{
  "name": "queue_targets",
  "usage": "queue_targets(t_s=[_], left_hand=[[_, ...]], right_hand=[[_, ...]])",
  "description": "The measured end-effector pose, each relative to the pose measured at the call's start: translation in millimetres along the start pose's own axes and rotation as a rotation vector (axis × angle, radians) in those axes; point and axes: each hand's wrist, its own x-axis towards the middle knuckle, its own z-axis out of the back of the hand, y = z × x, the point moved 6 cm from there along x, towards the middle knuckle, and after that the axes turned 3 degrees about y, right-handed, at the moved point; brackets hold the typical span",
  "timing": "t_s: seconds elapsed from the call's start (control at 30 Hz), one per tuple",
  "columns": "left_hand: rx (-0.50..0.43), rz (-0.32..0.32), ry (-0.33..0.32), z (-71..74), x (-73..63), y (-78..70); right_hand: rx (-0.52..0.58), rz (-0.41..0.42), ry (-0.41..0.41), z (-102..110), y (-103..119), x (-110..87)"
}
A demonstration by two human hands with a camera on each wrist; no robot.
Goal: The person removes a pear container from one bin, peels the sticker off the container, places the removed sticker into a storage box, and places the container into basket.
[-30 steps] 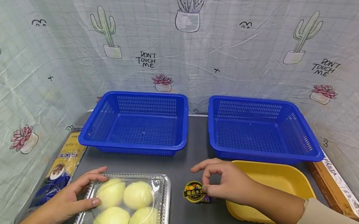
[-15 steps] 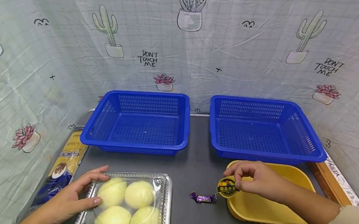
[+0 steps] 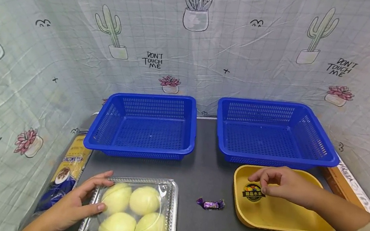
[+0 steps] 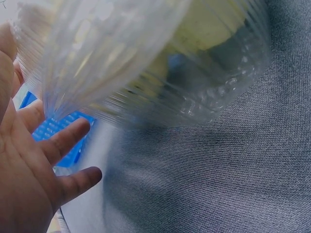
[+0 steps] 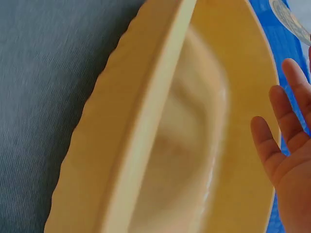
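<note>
My right hand (image 3: 281, 184) pinches a round black-and-yellow fruit sticker (image 3: 253, 193) between thumb and index finger, above the yellow tray (image 3: 291, 221). In the right wrist view the sticker (image 5: 291, 19) shows its pale back, and the other fingers (image 5: 286, 116) stretch out loosely. A clear plastic clamshell box (image 3: 169, 226) holds several pale yellow-green round fruits (image 3: 144, 200). On its left side rests my left hand (image 3: 78, 203), thumb on the lid. The left wrist view shows straight, spread fingers (image 4: 68, 138) beside the clear wall. A purple wrapped candy (image 3: 211, 204) lies between box and tray.
Two blue mesh baskets stand at the back, one left (image 3: 149, 132) and one right (image 3: 264, 140). A gold-and-blue food packet (image 3: 65, 173) lies along the left edge. On the right is a pasta box (image 3: 348, 186). A cactus-print curtain (image 3: 195, 52) surrounds the grey table.
My right hand has lifted the sticker off the spot by the candy and carried it right, over the yellow tray. The candy is now fully visible. My left hand stays on the box.
</note>
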Motion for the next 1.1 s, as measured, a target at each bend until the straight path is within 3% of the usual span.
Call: queue_targets(t_s=[0.2,0.53,0.9,1.1], left_hand=[[0.004,0.009,-0.003,0.1,-0.9,-1.9],[-0.01,-0.008,0.002,-0.9,-1.0,0.0],[-0.013,0.005,0.004,-1.8,-2.5,2.7],[0.005,0.011,0.013,-0.4,-1.3,1.8]], right_hand=[[0.031,-0.06,0.045,8.8,-23.0,1.3],[0.078,-0.126,0.216,8.4,-41.5,14.9],[0.097,-0.211,0.29,8.4,-60.6,15.7],[0.099,-0.213,0.327,7.3,-68.4,10.2]])
